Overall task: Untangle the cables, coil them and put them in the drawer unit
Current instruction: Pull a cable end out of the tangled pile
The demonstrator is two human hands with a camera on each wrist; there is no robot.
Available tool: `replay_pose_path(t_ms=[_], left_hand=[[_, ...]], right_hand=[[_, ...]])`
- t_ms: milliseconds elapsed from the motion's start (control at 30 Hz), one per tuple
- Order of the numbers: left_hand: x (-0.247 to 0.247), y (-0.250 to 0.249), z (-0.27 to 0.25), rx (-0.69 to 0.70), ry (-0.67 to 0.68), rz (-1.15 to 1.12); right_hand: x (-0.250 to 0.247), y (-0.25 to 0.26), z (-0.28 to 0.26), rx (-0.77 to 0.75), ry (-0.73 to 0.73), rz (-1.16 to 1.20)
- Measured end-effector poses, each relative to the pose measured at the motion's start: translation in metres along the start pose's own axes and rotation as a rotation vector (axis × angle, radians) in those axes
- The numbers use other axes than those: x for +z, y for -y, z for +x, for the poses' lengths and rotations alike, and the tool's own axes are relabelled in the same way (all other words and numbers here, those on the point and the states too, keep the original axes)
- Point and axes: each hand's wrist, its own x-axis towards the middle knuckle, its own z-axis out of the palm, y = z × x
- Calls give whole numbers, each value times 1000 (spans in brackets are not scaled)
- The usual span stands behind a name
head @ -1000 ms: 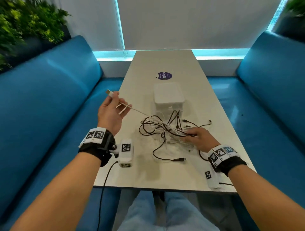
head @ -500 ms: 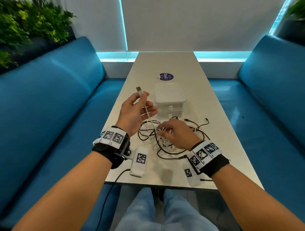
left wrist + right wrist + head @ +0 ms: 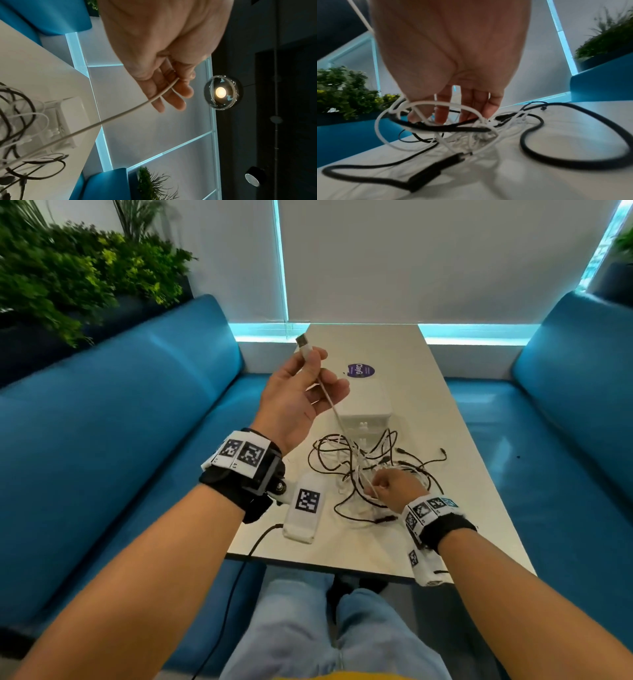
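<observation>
A tangle of black and white cables (image 3: 370,470) lies on the white table (image 3: 445,529) in front of a small white drawer unit (image 3: 366,409). My left hand (image 3: 308,385) is raised above the table and pinches a white cable (image 3: 330,402) just below its USB plug (image 3: 303,342); the cable runs taut down into the tangle. In the left wrist view the white cable (image 3: 120,116) leaves my fingers (image 3: 171,97) toward the pile. My right hand (image 3: 394,487) is down on the tangle, fingers curled among white cable loops (image 3: 436,108).
Blue benches (image 3: 120,440) run along both sides of the table. A purple sticker (image 3: 359,370) lies beyond the drawer unit. A black plug end (image 3: 436,170) and a thick black cable loop (image 3: 573,162) lie near the table's front edge. Plants (image 3: 68,278) stand behind the left bench.
My left hand has lifted the white cable's plug end higher and toward the table's centre, drawing the cable taut. My right hand slid left along the tangle and closed on the white cable.
</observation>
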Motion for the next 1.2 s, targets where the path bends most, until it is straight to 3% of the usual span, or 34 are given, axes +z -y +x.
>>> replay_pose_path(t_ms=[167,233,300,433,500,567,700,867,967,1100,1200], left_hand=[[-10,6,7,-9,-28,277],[-11,12,10,-26,-32,332],[-11,15,13,-43,-17,280],[-13,18,25,-84,-72,99],[-24,24,36,-108,-138,121],[-39,39,44,-176,-146,305],[-53,95,39,-320,73,720],[-42,132,33,-141,158,734],[-45,142,43,-110,149,848],[-51,142,55,-119,87,895],[-51,139,58,-116,-51,823]], right_hand=[[-9,11,10,70,-61,-18],[-14,25,12,-6,-99,87],[-20,41,6,-125,-38,296],[-14,42,11,-272,93,198],[-15,33,18,-273,53,278],[-22,26,22,-270,-39,393],[-38,27,22,-315,-123,509],[-53,24,20,-432,-23,550],[-51,18,23,-399,-19,561],[-41,13,26,-311,-184,708],[-17,4,24,-154,-27,518]])
